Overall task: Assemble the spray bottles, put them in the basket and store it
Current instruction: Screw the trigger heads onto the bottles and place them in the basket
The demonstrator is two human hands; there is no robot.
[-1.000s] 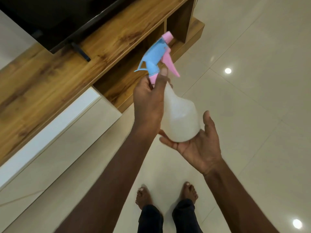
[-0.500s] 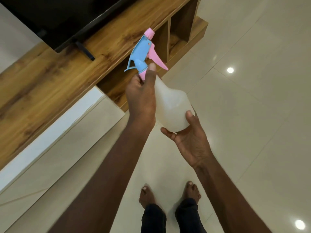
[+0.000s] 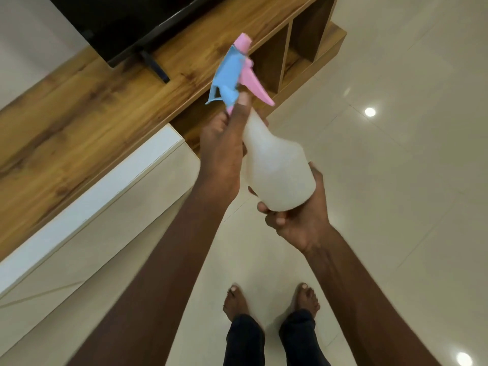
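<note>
Here the left hand (image 3: 221, 151) pinches the neck just under the blue-and-pink trigger sprayer (image 3: 235, 72), fingers closed round it, while the right hand (image 3: 301, 220) cups the translucent white spray bottle (image 3: 277, 170) base from beneath, above the tiled floor (image 3: 396, 180).

Both arms reach forward, left hand (image 3: 221, 154) pinching high, right hand (image 3: 303, 220) cupped palm-up below.
</note>
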